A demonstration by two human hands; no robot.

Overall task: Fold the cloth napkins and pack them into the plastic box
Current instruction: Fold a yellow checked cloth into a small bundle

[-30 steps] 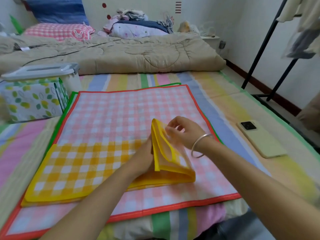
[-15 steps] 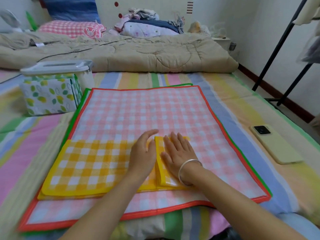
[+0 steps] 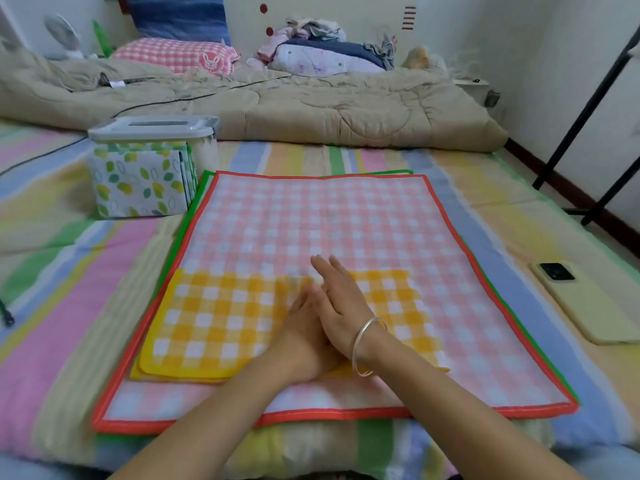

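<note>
right hand point(image 3: 341, 306) laid over left hand point(image 3: 298, 337), both flat on the folded yellow checked napkin point(image 3: 214, 317) atop the pink checked napkin point(image 3: 311, 220), each grip wide open, holding nothing

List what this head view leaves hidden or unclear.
Head view only.
Left hand: fingers mostly covered by the right hand.
Yellow napkin: middle under both hands.
Green-edged napkin: all but its border under the pink napkin.
Plastic box: contents too blurred to tell.
</note>
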